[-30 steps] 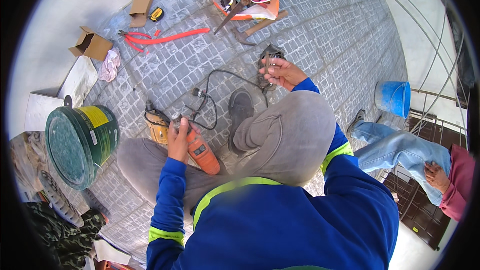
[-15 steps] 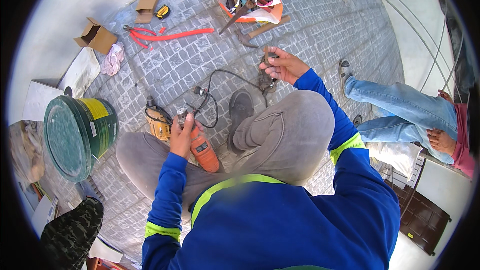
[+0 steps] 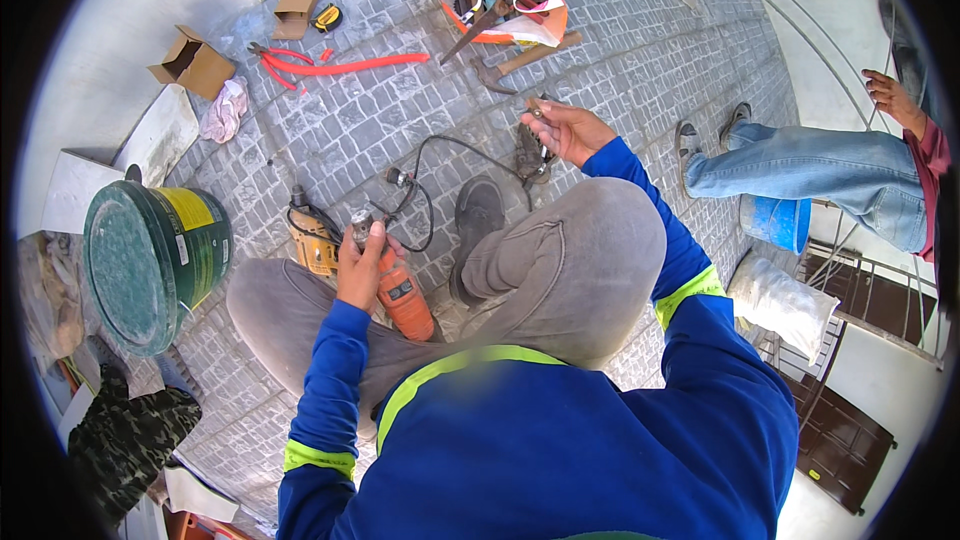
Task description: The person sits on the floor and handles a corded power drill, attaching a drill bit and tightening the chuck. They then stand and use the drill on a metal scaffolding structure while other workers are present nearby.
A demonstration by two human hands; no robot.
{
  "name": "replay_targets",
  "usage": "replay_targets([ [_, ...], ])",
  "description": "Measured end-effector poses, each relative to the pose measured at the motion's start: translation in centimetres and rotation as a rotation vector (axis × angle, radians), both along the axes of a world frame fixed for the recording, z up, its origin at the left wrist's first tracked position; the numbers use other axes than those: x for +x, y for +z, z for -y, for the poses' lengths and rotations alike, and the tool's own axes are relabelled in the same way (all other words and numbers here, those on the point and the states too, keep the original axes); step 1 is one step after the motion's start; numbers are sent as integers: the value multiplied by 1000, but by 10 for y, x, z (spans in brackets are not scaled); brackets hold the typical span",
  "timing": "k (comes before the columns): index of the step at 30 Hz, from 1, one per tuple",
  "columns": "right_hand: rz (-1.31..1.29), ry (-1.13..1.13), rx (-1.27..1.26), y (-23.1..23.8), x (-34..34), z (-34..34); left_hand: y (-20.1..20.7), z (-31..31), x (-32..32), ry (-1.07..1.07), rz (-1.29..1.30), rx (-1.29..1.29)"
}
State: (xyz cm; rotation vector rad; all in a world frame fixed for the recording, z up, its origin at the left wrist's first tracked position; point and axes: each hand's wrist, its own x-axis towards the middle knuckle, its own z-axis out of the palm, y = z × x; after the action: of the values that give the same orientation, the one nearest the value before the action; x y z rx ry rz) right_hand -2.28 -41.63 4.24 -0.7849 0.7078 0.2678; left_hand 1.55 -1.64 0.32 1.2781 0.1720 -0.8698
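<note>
My left hand [image 3: 360, 270] is closed round the head of an orange angle grinder [image 3: 405, 300], which lies tilted against my left thigh with its metal head pointing up. Out in front of my right knee, my right hand [image 3: 572, 133] pinches a small brownish piece [image 3: 536, 111], too small to name. Just under those fingers is a dark tool [image 3: 532, 156] on the paving, partly hidden by the hand. A black cord [image 3: 455, 138] loops across the ground between the two hands. Beside the grinder stands a yellow power drill [image 3: 313, 245].
A lidded green bucket [image 3: 133, 270] is at left. Ahead lie red-handled pliers [image 3: 275, 62], a red strip [image 3: 370, 67], a tape measure [image 3: 327, 18], a hammer [image 3: 515, 65] and a tool bag [image 3: 556, 28]. At right are a person's legs [image 3: 810, 165], a blue bucket [image 3: 778, 222] and a white sack [image 3: 785, 302].
The person at right has shifted, with a foot moved forward and a hand raised; a blue bucket now shows behind the legs. My right fingers have turned slightly round the small piece.
</note>
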Motion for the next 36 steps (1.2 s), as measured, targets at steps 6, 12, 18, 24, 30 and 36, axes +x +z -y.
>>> replay_targets([
  [6, 87, 33, -20, 0, 0, -1, -2, 0, -1, -3, 4, -1],
  [12, 15, -53, -36, -6, 3, -1, -4, 0, -1, -1, 3, 14],
  [18, -7, -88, -63, -11, 2, 0, -6, 1, -1, -1, -8, 16],
  [24, 29, -62, -95, -12, 5, 1, -10, 3, 0, -15, 8, 40],
  [30, 96, -72, -172, -7, 8, -5, -43, 31, 8, -23, -61, 187],
  [36, 250, -70, 35, -5, 7, 0, -117, 78, 44, 102, -34, 361],
])
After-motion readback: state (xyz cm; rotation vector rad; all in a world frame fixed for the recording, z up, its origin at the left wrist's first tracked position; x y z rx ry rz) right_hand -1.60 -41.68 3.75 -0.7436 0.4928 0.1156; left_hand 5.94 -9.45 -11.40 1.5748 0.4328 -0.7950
